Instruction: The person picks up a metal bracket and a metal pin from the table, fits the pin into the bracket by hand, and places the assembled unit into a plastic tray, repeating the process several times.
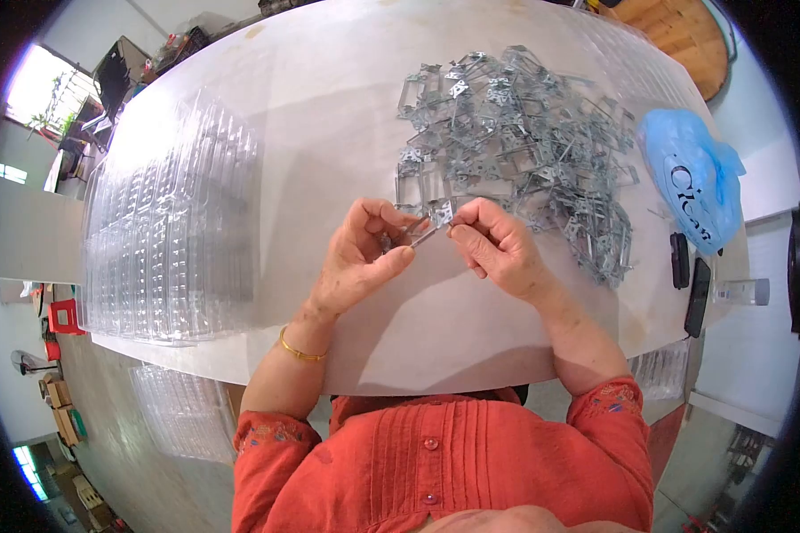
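Between my two hands, just in front of the heap, is a small metal bracket (428,233). My left hand (369,249) is closed on it, with the thumb along its lower side and the fingers curled behind. The fingertips of my right hand (498,249) pinch its right end, near a plate with holes. A large heap of similar metal brackets (524,133) lies tangled on the table (329,115), beyond my hands and to the right. Part of the bracket is hidden behind my left fingers.
Stacked clear plastic trays (169,231) cover the table's left side. At the right edge sit a blue plastic bag (692,178), a black phone-like object (698,298), a smaller dark object (680,260) and a clear cylinder (742,292). More clear trays (182,413) stand below at left.
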Available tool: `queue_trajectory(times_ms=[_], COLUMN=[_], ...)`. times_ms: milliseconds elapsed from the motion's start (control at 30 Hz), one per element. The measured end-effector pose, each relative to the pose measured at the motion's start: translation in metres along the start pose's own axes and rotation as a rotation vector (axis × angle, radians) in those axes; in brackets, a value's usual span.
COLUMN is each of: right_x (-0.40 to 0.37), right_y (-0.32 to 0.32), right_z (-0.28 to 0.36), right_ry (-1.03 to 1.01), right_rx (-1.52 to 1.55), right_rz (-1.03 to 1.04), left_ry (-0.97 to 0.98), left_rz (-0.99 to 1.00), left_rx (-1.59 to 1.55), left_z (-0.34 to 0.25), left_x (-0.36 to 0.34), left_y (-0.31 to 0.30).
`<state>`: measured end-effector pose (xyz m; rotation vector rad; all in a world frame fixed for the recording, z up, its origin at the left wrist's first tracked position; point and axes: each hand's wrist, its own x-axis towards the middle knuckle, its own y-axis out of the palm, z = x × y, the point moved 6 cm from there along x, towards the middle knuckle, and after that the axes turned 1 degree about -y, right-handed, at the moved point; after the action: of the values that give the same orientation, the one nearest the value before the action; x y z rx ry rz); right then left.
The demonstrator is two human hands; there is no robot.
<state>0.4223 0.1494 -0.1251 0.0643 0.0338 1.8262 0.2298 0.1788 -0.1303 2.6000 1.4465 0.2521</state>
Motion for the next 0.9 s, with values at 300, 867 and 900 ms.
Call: queue_trajectory(times_ms=[300, 867, 900], right_x=[0.003, 0.004, 0.003], right_y=[-0.006, -0.008, -0.007], right_z=[-0.002, -0.01, -0.01], right_ry=[-0.121, -0.126, -0.134], right_rx=[0.052, -0.058, -0.058], right_rz=[-0.181, -0.25, -0.227], left_ry=[0.076, 0.32, 0.309], left_rz=[-0.034, -0.156, -0.145], left_rx=[0.365, 0.677, 0.673], left_z=[-0.002, -0.019, -0.018], left_x=[-0.001, -0.001, -0.001], left_y=[0.004, -0.001, -0.001])
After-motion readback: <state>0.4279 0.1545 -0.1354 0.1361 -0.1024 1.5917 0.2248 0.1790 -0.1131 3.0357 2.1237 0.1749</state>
